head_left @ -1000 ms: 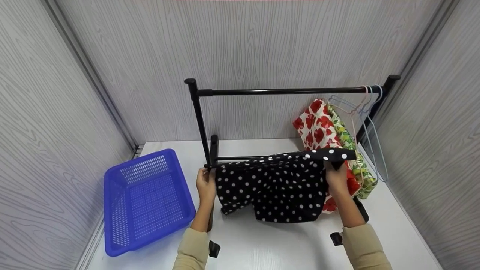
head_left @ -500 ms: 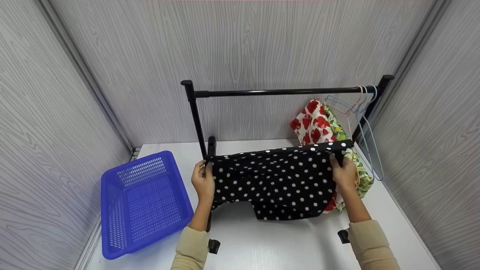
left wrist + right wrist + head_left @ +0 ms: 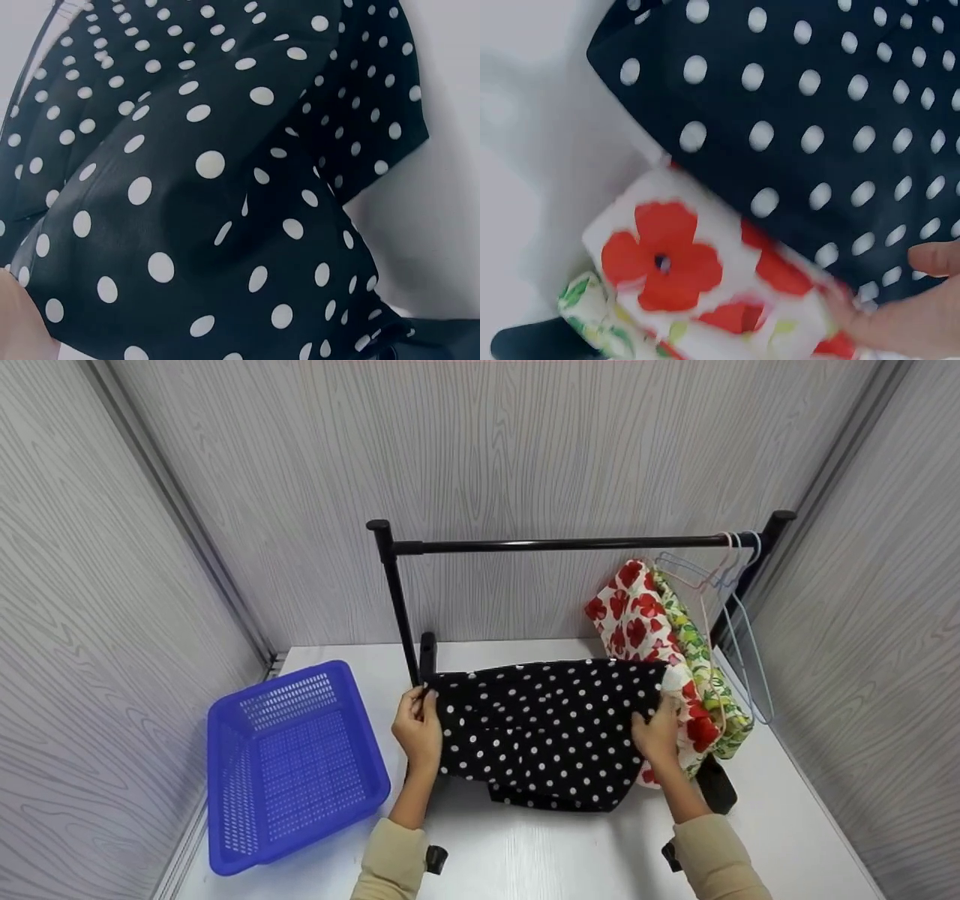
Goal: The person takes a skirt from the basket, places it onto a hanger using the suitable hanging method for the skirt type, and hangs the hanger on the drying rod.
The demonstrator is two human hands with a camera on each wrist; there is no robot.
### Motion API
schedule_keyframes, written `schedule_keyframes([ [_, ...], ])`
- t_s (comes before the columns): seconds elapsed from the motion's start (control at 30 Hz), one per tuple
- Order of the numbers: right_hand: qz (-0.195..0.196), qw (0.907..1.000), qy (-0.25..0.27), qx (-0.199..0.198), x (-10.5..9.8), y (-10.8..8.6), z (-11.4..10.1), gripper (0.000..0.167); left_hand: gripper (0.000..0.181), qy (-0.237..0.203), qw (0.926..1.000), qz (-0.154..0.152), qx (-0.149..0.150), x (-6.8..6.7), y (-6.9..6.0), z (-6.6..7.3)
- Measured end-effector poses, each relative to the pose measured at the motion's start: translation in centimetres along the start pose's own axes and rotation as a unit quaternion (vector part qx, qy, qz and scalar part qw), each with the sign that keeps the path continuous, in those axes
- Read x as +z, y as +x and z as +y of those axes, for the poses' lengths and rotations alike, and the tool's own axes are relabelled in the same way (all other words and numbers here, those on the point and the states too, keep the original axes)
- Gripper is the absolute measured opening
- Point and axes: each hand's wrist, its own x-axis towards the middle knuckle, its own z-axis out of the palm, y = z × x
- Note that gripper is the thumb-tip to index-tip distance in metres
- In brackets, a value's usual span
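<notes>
A black garment with white polka dots (image 3: 540, 727) is spread between the two hands in front of the rack; its exact kind is hard to tell. My left hand (image 3: 420, 731) pinches its upper left corner, thumb in front. At its right edge, my right hand (image 3: 660, 733) holds the cloth with the thumb on the front and the fingers partly hidden behind. In the left wrist view the dotted garment (image 3: 210, 165) hangs in loose folds. The right wrist view shows my right thumb (image 3: 934, 259) against the dotted fabric, beside a white cloth with red flowers (image 3: 664, 255).
A black clothes rack (image 3: 547, 544) stands behind the garment. Pink and blue hangers (image 3: 739, 607) hang at its right end, near the red-flowered cloth (image 3: 637, 615) and a green-and-yellow patterned cloth (image 3: 686, 622). At left lies a blue plastic basket (image 3: 300, 772) on the white table (image 3: 540, 855).
The right hand has moved left and slightly down, now at the garment's right edge. The folded band along the top has turned out of view. The left hand still holds the left corner.
</notes>
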Motion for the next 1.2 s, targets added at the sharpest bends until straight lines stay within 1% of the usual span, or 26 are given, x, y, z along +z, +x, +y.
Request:
schedule_keyframes([
  [0.1, 0.002, 0.9979, -0.026, -0.06, 1.8, -2.0, -1.3, 0.066, 0.011, 0.018, 0.9995, 0.005, 0.024, 0.9, -0.7, -1.1],
  [0.13, -0.007, 0.9963, -0.021, -0.083, 2.5, -2.8, -2.0, 0.064, 0.011, 0.021, 0.9992, 0.004, 0.035, 1.2, -1.1, -0.9],
  [0.2, -0.069, 0.9904, 0.034, -0.115, 3.6, -4.3, -3.6, 0.056, 0.009, 0.027, 0.9982, -0.006, 0.052, 2.0, -2.0, -0.4],
  [0.23, -0.114, 0.9827, 0.08, -0.123, 4.1, -5.0, -4.4, 0.053, 0.008, 0.031, 0.9975, -0.013, 0.062, 2.4, -2.5, 0.0],
  [0.27, -0.158, 0.9711, 0.131, -0.121, 4.5, -5.7, -5.3, 0.051, 0.007, 0.037, 0.9964, -0.024, 0.073, 2.9, -3.1, 0.3],
  [0.33, -0.24, 0.9418, 0.218, -0.088, 5.2, -6.6, -6.9, 0.053, 0.006, 0.033, 0.9934, -0.06, 0.091, 3.7, -4.4, 1.0],
  [0.37, -0.264, 0.9297, 0.248, -0.069, 5.5, -7.0, -7.6, 0.055, 0.007, 0.031, 0.9913, -0.085, 0.096, 4.1, -5.0, 1.3],
  [0.4, -0.274, 0.9221, 0.268, -0.057, 5.8, -7.3, -8.1, 0.056, 0.008, 0.025, 0.9883, -0.111, 0.101, 4.4, -5.6, 1.5],
  [0.43, -0.268, 0.922, 0.274, -0.054, 6.1, -7.4, -8.6, 0.058, 0.009, 0.018, 0.9847, -0.14, 0.102, 4.7, -6.2, 1.8],
  [0.47, -0.257, 0.9259, 0.272, -0.053, 6.4, -7.5, -8.9, 0.057, 0.009, 0.008, 0.98, -0.172, 0.1, 4.8, -6.7, 2.0],
  [0.53, -0.216, 0.942, 0.251, -0.054, 6.8, -7.6, -9.2, 0.052, 0.012, -0.013, 0.9666, -0.242, 0.085, 4.8, -7.5, 2.3],
  [0.57, -0.189, 0.9516, 0.236, -0.056, 6.9, -7.5, -9.2, 0.048, 0.016, -0.023, 0.957, -0.279, 0.076, 4.7, -7.8, 2.4],
  [0.63, -0.142, 0.965, 0.211, -0.063, 7.0, -7.3, -9.2, 0.035, 0.024, -0.05, 0.9308, -0.36, 0.04, 4.5, -8.0, 2.4],
  [0.73, -0.092, 0.9747, 0.187, -0.08, 6.6, -6.8, -9.1, 0.022, 0.033, -0.081, 0.8836, -0.461, -0.013, 4.0, -7.6, 2.2],
  [0.77, -0.083, 0.9758, 0.181, -0.09, 6.3, -6.7, -9.2, 0.021, 0.034, -0.083, 0.8732, -0.48, -0.023, 4.0, -7.4, 2.1],
  [0.8, -0.078, 0.9763, 0.173, -0.103, 6.1, -6.5, -9.3, 0.02, 0.033, -0.084, 0.8684, -0.488, -0.028, 3.9, -7.1, 2.1],
  [0.83, -0.076, 0.9765, 0.164, -0.117, 5.7, -6.4, -9.4, 0.022, 0.032, -0.082, 0.8687, -0.488, -0.025, 3.7, -6.7, 2.1],
  [0.87, -0.075, 0.9759, 0.158, -0.13, 5.4, -6.4, -9.6, 0.024, 0.031, -0.078, 0.8739, -0.48, -0.017, 3.6, -6.3, 2.2],
  [0.9, -0.077, 0.9753, 0.152, -0.141, 4.9, -6.3, -9.8, 0.026, 0.028, -0.069, 0.8831, -0.464, -0.004, 3.5, -5.8, 2.2],
  [0.97, -0.081, 0.9714, 0.143, -0.172, 4.0, -6.3, -10.3, 0.026, 0.024, -0.044, 0.9061, -0.42, 0.028, 3.4, -4.7, 2.4],
  [1.0, -0.081, 0.9676, 0.142, -0.193, 3.6, -6.3, -10.6, 0.026, 0.023, -0.029, 0.915, -0.4, 0.041, 3.3, -4.2, 2.5],
  [1.03, -0.08, 0.9644, 0.143, -0.207, 3.1, -6.3, -11.0, 0.025, 0.024, -0.013, 0.9204, -0.387, 0.055, 3.3, -3.6, 2.7],
  [1.07, -0.078, 0.9606, 0.146, -0.223, 2.6, -6.4, -11.4, 0.024, 0.026, 0.005, 0.9228, -0.379, 0.068, 3.2, -3.0, 2.8],
  [1.1, -0.074, 0.9566, 0.148, -0.24, 2.1, -6.4, -11.8, 0.023, 0.03, 0.026, 0.9216, -0.379, 0.079, 3.1, -2.4, 3.0],
  [1.13, -0.069, 0.9517, 0.151, -0.258, 1.6, -6.4, -12.2, 0.023, 0.035, 0.044, 0.9167, -0.388, 0.086, 2.9, -1.9, 3.1],
  [1.2, -0.066, 0.9426, 0.161, -0.285, 0.7, -6.3, -13.1, 0.022, 0.045, 0.073, 0.8998, -0.422, 0.086, 2.5, -0.9, 3.4],
])
